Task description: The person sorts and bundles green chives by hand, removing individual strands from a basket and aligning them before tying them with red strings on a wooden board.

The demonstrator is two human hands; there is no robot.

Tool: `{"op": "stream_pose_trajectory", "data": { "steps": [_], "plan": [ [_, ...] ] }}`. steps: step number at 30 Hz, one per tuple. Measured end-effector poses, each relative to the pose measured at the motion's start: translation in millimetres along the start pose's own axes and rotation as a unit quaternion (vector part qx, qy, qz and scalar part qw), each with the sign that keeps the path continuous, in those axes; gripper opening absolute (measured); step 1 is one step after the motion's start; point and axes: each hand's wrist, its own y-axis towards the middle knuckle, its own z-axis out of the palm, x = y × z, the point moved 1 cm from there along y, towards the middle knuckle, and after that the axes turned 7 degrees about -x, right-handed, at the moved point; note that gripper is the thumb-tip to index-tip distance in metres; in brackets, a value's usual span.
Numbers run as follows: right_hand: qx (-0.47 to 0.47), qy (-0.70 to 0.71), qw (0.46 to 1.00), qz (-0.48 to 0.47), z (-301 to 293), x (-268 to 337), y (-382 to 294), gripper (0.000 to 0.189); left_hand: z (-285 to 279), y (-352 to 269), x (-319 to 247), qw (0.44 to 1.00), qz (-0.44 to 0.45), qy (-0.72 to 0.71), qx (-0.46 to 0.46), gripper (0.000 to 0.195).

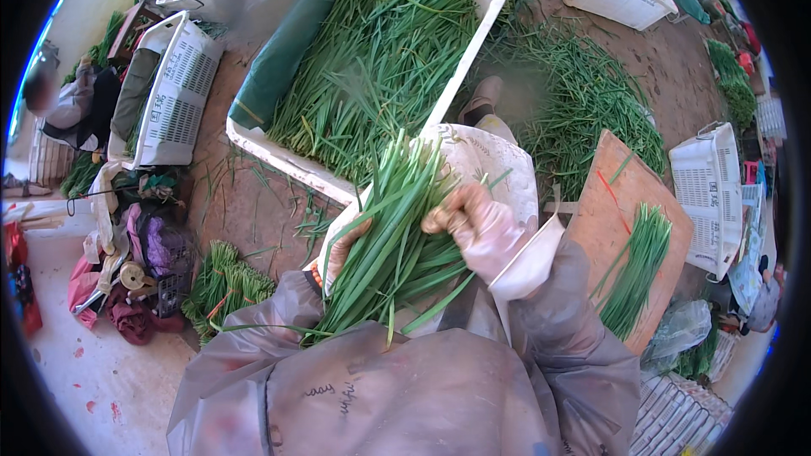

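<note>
A thick bunch of Chinese chives [399, 234] lies over my lap, pale stem ends pointing away from me and green blades towards my body. My left hand [348, 247] is wrapped around its left side, partly hidden by the leaves. At the right edge of the stems, my right hand [472, 218] has its fingers curled, with a stained glove or sleeve over the palm. Whether those fingertips pinch a blade is hidden. Just beyond the bunch stands a white plastic crate [462, 76], lined with green cloth [279, 69] and heaped with loose chives [380, 69].
To my right, a wooden board [589, 228] carries a smaller chive bundle [640, 266] and a red tie [613, 199]. Loose chives [583, 107] cover the floor ahead right. Tied bundles [228, 285] lie at left. More crates [177, 88] and other people [76, 95] are around.
</note>
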Motion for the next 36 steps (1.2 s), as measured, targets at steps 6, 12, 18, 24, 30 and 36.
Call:
{"op": "stream_pose_trajectory", "data": {
  "steps": [6, 12, 18, 24, 30, 36],
  "plan": [
    [-0.067, 0.234, 0.936, 0.253, -45.8, 8.3, 32.7, 0.012, -26.8, -0.9, 16.6, 0.981, -0.172, -0.011, 0.095, 0.050],
    [-0.243, 0.045, 0.963, 0.112, -123.9, 4.4, 68.5, 0.024, -25.5, -6.9, 17.7, 0.980, -0.168, -0.062, 0.091, 0.052],
    [0.165, -0.173, 0.965, 0.103, -144.4, 5.2, 18.3, 0.099, 8.1, -4.7, 9.8, 0.996, -0.019, 0.001, 0.084, 0.064],
    [0.055, -0.210, 0.974, 0.058, -60.6, -71.7, -1.7, 0.046, -25.1, -5.6, 17.8, 0.986, -0.118, -0.025, 0.113, 0.068],
    [0.005, 0.089, 0.972, 0.218, -69.6, -48.6, 37.5, 0.030, -41.2, -9.5, 27.6, 0.975, -0.172, -0.042, 0.136, 0.070],
    [0.034, 0.021, 0.944, 0.327, -129.1, -0.3, 45.2, 0.043, -43.1, -8.7, 26.2, 0.973, -0.178, -0.037, 0.138, 0.072]
  ]
}}
